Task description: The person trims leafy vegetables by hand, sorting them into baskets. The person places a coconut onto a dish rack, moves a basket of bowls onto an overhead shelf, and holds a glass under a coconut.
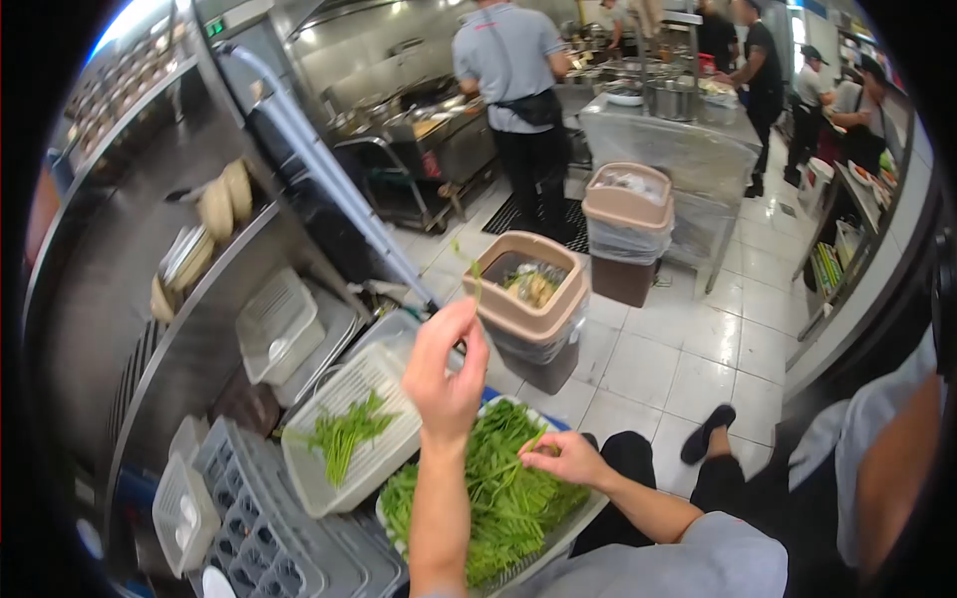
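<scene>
My left hand point(447, 374) is raised between the baskets and the open bin, fingers pinched on a thin green sprig point(475, 283) that points toward the bin. My right hand point(570, 459) pinches a greenish-yellow stem point(536, 440) just over a heap of leafy greens point(478, 508). That heap fills a pale basket point(590, 510) close to my lap. Left of it, a white slotted basket point(301, 439) holds a small bunch of leafy green stems point(349, 431). The exact kind of greens is unclear.
A bin with a tan rim point(558, 324) holds scraps beyond my left hand; a second bin point(626, 204) stands behind it. Grey racks point(264, 518) and metal shelving point(189, 319) line the left. A person point(513, 80) stands by the stoves; another sits close at right.
</scene>
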### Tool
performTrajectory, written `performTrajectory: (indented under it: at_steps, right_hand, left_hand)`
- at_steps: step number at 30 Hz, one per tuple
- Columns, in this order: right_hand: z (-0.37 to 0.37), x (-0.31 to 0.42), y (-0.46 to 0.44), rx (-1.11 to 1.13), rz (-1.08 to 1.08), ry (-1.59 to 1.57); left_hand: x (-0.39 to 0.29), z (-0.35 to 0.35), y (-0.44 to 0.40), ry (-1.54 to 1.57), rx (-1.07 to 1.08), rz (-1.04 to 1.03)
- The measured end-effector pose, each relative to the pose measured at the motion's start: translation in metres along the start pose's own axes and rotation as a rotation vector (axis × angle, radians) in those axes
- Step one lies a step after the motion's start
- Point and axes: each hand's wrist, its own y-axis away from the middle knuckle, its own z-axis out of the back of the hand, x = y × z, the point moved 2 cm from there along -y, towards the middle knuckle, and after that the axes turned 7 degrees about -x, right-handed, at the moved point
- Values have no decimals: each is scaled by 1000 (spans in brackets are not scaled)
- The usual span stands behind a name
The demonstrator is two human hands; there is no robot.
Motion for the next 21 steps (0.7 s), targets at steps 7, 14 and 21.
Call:
performTrajectory:
  at_steps: [7,14,21]
  right_hand:
    - [32,-17,-37,-9,-74,-369]
    - [44,-32,-83,29,-288,-711]
    - [43,-14,-76,39,-196,-672]
  left_hand:
    - [88,-23,110,329,789,989]
    - [75,33,161,519,880,1406]
    - [66,62,171,372,754,1377]
